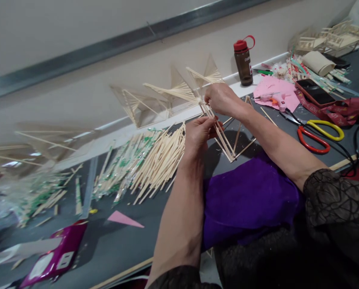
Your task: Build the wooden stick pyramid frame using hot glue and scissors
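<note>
A frame of glued wooden sticks (227, 140) stands on the grey table (131, 237) in front of me, with fan-shaped stick parts rising behind it. My left hand (199, 134) is closed round the sticks near the frame's middle. My right hand (220, 98) is closed on the upper end of the same sticks, just above my left hand. Left of my hands lies a heap of loose wooden sticks (155, 160) mixed with green-printed wrappers.
A purple cloth (248, 200) lies under my arms. Red-and-yellow scissors (315, 134), a pink glue gun (272, 99) on pink paper, a phone (315, 92) and a brown bottle with a red cap (243, 60) are at the right. A magenta packet (56, 257) lies near left.
</note>
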`<act>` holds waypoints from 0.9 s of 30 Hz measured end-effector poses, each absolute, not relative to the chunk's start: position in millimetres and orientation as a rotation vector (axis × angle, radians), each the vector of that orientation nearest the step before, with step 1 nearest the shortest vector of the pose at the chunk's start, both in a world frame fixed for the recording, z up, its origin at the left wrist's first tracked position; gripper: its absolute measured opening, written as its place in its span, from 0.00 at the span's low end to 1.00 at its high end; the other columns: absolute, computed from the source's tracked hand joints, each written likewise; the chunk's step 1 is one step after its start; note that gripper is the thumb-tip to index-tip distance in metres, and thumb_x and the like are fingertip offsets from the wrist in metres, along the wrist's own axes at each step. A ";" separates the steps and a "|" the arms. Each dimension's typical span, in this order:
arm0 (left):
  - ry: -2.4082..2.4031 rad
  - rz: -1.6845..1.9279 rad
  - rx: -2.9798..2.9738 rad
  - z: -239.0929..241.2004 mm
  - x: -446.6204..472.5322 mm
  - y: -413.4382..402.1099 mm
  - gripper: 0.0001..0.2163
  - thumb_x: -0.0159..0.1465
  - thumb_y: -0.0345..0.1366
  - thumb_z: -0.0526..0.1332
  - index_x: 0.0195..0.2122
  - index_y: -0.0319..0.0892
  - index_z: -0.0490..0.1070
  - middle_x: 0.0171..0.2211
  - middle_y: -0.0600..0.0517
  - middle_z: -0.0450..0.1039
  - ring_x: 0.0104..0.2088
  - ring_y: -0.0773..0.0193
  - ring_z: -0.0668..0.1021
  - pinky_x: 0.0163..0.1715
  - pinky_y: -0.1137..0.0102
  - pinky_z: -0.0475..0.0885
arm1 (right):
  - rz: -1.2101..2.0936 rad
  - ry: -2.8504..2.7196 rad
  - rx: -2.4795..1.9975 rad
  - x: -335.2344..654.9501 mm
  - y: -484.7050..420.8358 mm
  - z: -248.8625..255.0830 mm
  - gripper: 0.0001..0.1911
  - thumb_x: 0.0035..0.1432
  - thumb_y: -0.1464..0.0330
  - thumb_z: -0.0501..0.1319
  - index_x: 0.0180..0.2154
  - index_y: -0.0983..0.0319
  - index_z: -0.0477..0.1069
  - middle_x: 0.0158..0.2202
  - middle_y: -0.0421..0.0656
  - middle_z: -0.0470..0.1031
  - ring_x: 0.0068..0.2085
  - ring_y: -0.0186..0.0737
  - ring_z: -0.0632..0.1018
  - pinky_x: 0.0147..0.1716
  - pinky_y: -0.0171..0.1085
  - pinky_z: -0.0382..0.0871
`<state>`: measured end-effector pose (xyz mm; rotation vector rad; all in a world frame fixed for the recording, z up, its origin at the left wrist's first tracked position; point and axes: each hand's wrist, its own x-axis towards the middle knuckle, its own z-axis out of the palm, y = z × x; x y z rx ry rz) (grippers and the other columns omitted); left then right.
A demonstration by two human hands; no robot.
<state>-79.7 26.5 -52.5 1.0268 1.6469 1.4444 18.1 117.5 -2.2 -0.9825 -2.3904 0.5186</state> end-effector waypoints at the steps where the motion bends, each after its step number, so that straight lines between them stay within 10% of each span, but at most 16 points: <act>1: 1.644 1.444 1.025 -52.5 -80.1 26.8 0.10 0.49 0.40 0.66 0.28 0.39 0.74 0.23 0.51 0.76 0.24 0.63 0.79 0.28 0.68 0.75 | 0.526 -2.385 -0.985 18.2 116.8 -1.9 0.18 0.59 0.81 0.55 0.45 0.73 0.81 0.44 0.59 0.81 0.41 0.37 0.78 0.35 0.35 0.59; 27: 1.663 1.431 1.051 -52.0 -81.1 26.0 0.10 0.48 0.41 0.66 0.28 0.40 0.74 0.23 0.51 0.76 0.24 0.62 0.79 0.28 0.68 0.75 | 0.488 -2.421 -1.006 23.3 105.9 6.7 0.18 0.57 0.81 0.55 0.45 0.73 0.80 0.43 0.57 0.81 0.42 0.41 0.78 0.34 0.36 0.60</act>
